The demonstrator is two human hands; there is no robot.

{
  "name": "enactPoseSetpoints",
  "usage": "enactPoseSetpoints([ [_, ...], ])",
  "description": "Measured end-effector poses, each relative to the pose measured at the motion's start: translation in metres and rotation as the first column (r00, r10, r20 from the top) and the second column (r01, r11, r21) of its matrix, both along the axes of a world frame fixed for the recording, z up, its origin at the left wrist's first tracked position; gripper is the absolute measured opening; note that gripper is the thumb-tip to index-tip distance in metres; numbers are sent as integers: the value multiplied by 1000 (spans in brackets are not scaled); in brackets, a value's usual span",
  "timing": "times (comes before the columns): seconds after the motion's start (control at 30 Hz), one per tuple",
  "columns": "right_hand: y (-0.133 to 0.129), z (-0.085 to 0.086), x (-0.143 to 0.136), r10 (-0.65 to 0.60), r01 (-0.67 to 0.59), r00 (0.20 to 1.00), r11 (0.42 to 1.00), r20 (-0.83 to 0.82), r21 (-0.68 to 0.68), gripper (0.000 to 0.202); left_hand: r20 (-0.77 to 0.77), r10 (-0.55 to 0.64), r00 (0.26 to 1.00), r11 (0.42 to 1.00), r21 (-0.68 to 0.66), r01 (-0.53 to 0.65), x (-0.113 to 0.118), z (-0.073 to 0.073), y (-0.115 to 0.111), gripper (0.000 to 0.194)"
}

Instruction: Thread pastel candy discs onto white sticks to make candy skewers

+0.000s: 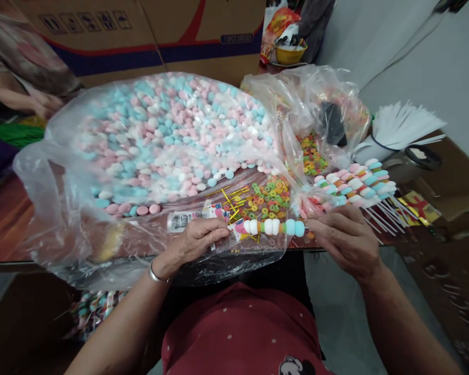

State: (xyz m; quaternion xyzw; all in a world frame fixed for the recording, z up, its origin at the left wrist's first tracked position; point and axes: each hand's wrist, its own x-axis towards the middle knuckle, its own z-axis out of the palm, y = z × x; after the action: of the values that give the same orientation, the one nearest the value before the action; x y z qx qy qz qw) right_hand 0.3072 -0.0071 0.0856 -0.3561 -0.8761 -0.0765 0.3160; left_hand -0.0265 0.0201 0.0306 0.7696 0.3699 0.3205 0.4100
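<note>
A marshmallow skewer (275, 227), with white and blue marshmallows and small coloured rings between them, lies level between my two hands. My right hand (346, 237) is closed in a pinch on its right end. At the other end, the fingers of my left hand (203, 237) are pressed together on a small printed wrapper (238, 229) that meets the skewer tip; how far the tip goes into it I cannot tell. Behind the skewer lie loose ring candies (271, 195) and yellow twist ties (236, 200). Finished-looking skewers (355, 182) are stacked beyond my right hand.
A large clear bag of pink, white and blue marshmallows (172, 130) spreads over the table. Another bag with ring candies (312, 153) sits to its right. White sticks (406, 125) stand in a container. At the left is another person's hand (47, 107); a cardboard box (203, 31) stands behind.
</note>
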Motion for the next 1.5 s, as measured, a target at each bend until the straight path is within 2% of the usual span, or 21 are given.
enactPoseSetpoints([
  [0.17, 6, 0, 3, 69, -69, 997, 998, 25, -2, 29, -27, -115, 993, 989, -97, 112, 2, 9, 2, 41],
  [0.3, 11, -6, 1, 117, -117, 993, 993, 5, -24, 24, -76, -156, 985, 980, -139, 145, 5, 12, 4, 42],
  [0.5, 18, -11, -7, 137, -140, 990, 987, -44, -77, 14, -132, -149, 980, 988, -52, 143, 4, 10, 6, 37],
  [0.67, 16, -6, -13, 58, -50, 998, 978, 34, -201, 22, -172, -197, 965, 980, -3, 200, 0, 8, 8, 37],
  [0.77, 17, -6, -13, 73, -64, 997, 964, 25, -258, 22, -197, -178, 964, 984, -3, 181, -2, 7, 8, 36],
  [0.9, 21, -11, -15, 128, -114, 991, 957, 38, -268, 22, -213, -121, 970, 992, 9, 126, -1, 6, 7, 29],
  [1.03, 21, -13, -20, 50, -60, 998, 954, -44, -294, 23, -233, -135, 963, 989, 35, 146, 1, 5, 8, 28],
  [1.1, 21, -15, -22, 44, -68, 996, 938, -77, -341, 22, -240, -106, 965, 993, 31, 117, 0, 5, 9, 27],
  [1.2, 21, -17, -25, 97, -145, 986, 899, -135, -412, 23, -254, -99, 962, 994, 28, 110, -2, 7, 10, 28],
  [1.27, 22, -19, -27, 112, -170, 981, 893, -161, -416, 22, -276, -164, 947, 985, 9, 174, -3, 9, 10, 28],
  [1.37, 24, -17, -29, 89, -137, 985, 921, -147, -363, 21, -313, -231, 921, 971, -20, 237, -3, 12, 7, 27],
  [1.5, 28, -12, -29, 139, -162, 986, 934, -95, -318, 20, -321, -164, 933, 983, 27, 182, 0, 14, 0, 30],
])
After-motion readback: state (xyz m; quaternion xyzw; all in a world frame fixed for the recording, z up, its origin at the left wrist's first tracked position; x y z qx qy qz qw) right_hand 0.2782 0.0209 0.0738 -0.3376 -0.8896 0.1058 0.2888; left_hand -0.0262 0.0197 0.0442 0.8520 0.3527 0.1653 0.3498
